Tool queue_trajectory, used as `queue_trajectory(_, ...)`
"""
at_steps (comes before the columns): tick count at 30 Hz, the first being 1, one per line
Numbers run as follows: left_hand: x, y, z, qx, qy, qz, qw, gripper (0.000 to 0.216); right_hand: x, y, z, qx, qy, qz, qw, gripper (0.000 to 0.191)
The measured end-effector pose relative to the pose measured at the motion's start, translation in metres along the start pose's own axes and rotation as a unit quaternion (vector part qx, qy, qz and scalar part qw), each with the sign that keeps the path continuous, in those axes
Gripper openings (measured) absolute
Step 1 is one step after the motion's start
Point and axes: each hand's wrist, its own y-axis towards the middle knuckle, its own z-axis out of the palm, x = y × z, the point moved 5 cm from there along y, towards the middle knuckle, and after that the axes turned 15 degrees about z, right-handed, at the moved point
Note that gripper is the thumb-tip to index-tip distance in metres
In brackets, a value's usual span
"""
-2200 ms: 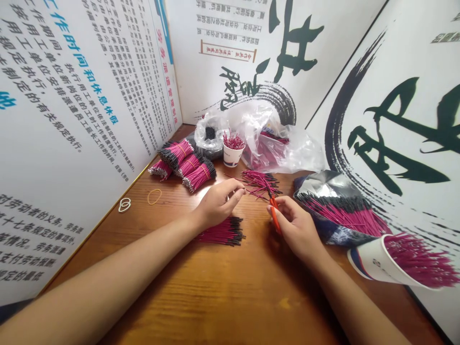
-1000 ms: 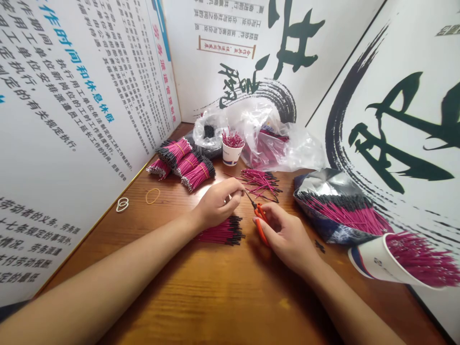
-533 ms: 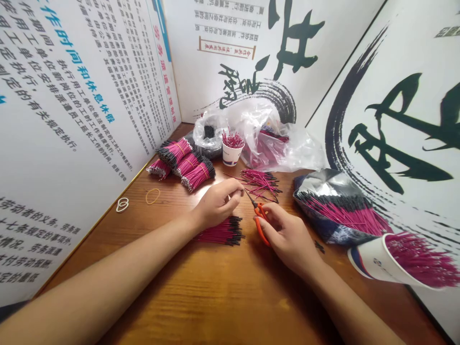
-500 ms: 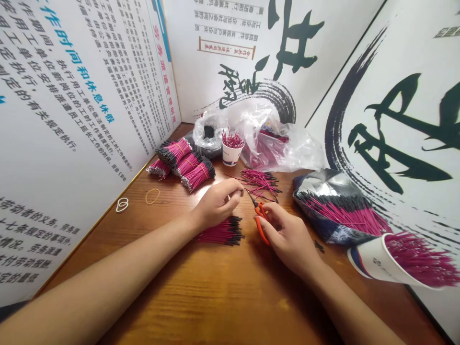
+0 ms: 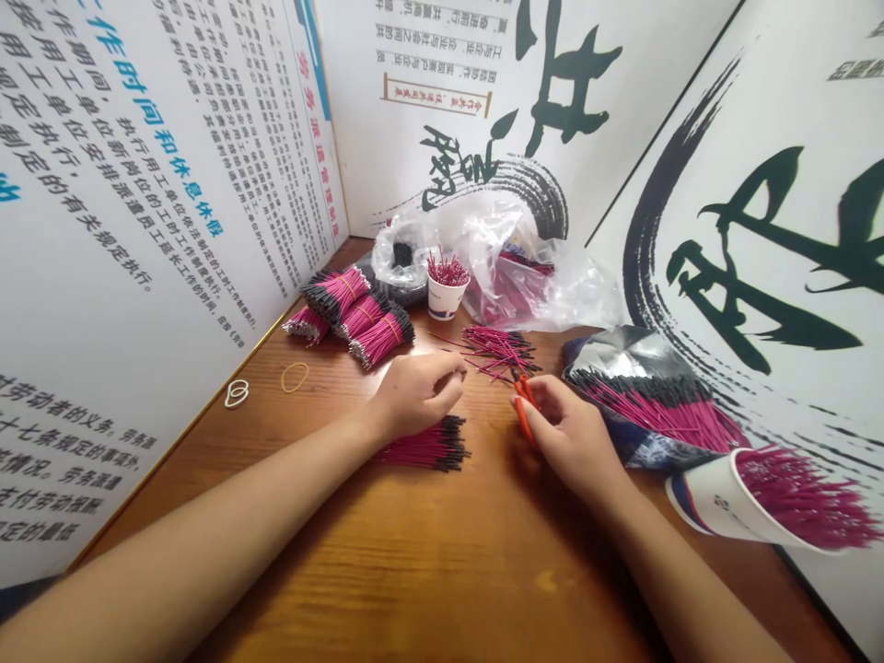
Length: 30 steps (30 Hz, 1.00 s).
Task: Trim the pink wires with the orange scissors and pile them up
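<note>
My left hand (image 5: pixel 418 394) rests on the wooden table (image 5: pixel 414 552) with its fingers pinched together on a thin pink wire, too small to see well. Under its wrist lies a flat pile of pink wires with black ends (image 5: pixel 432 447). My right hand (image 5: pixel 570 435) is closed around small orange-handled snips (image 5: pixel 523 405), whose tip points toward a loose heap of pink wires (image 5: pixel 498 349) just beyond both hands.
Banded wire bundles (image 5: pixel 359 313) lie at the back left, near two rubber bands (image 5: pixel 266 385). A paper cup of wires (image 5: pixel 446 293) and clear plastic bags (image 5: pixel 525 267) stand at the back. A silver bag of wires (image 5: pixel 642 396) and a tipped cup (image 5: pixel 732 506) lie right. Printed boards wall the table.
My right hand has drawn the snips back to the right, away from my left fingertips, where their tip had been against the pinched wire. My left hand stays put.
</note>
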Motion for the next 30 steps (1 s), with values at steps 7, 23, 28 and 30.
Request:
queue_trajectory(7,0.012,-0.001,0.000,0.038,0.019,-0.097,0.994,0.026,-0.025,0.020,-0.017,-0.081,0.040,0.017,0.996,0.023)
queue_trajectory(23,0.004,-0.001,0.011,0.162,-0.049,-0.107,0.980,0.026,-0.027,0.024,-0.007,-0.034,0.043,0.008,0.998,0.023)
queue_trajectory(28,-0.007,-0.016,-0.009,0.184,-0.050,-0.119,0.974,0.023,-0.024,0.023,-0.008,-0.038,0.036,0.006,0.999,0.026)
queue_trajectory(30,-0.016,-0.029,-0.019,0.215,-0.036,-0.107,0.970,0.032,-0.023,0.022,-0.009,-0.040,0.029,0.012,0.999,0.028)
